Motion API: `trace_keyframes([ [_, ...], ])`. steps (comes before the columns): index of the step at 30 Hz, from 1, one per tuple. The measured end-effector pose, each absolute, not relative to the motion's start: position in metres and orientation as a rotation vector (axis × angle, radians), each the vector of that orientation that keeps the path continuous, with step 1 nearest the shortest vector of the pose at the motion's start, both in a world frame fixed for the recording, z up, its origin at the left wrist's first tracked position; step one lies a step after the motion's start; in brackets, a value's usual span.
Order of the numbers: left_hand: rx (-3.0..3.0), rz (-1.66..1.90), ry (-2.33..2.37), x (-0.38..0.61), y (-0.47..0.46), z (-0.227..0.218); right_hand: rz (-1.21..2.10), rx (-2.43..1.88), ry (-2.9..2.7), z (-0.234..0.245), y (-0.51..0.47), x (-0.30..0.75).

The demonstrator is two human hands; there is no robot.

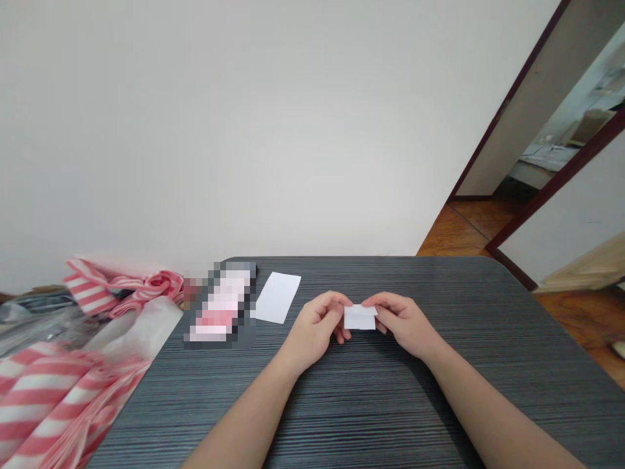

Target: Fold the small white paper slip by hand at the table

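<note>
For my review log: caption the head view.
Left hand and right hand pinch a small folded white paper over a dark grey striped table, near a white sheet.

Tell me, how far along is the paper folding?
The small white paper already looks folded over at the top. The left hand and right hand are pinching it now. The white sheet on the dark table lies flat, so that looks left.

a plain white wall point(219, 130) meets an orange wooden floor point(463, 228) beside a dark-framed doorway point(547, 156).

Pink-striped plastic bags point(53, 404) lie beside a pixelated package point(219, 303) on a dark grey table point(488, 339).
</note>
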State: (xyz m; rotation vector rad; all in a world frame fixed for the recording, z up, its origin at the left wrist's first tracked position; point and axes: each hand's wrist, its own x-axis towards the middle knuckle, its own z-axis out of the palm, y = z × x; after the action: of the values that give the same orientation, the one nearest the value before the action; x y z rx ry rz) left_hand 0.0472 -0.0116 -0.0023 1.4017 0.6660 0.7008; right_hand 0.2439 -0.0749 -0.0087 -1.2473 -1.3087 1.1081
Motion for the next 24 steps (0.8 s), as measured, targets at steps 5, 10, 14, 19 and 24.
trace_keyframes([
  [5,1.349,0.701,0.664,0.0471,-0.0123,0.0001,1.066,-1.295,-1.341,-0.0081,-0.0749,0.2450],
  [10,1.363,0.701,0.650,0.0474,-0.0126,0.0010,1.041,-1.291,-1.354,-0.0072,-0.0751,0.2464],
  [14,1.344,0.691,0.644,0.0476,-0.0121,-0.0017,1.019,-1.296,-1.381,-0.0061,-0.0758,0.2473],
  [19,1.352,0.696,0.639,0.0493,-0.0129,-0.0018,1.008,-1.280,-1.395,-0.0059,-0.0758,0.2464],
  [24,1.392,0.706,0.673,0.0512,-0.0137,-0.0013,1.003,-1.282,-1.352,-0.0089,-0.0737,0.2427],
])
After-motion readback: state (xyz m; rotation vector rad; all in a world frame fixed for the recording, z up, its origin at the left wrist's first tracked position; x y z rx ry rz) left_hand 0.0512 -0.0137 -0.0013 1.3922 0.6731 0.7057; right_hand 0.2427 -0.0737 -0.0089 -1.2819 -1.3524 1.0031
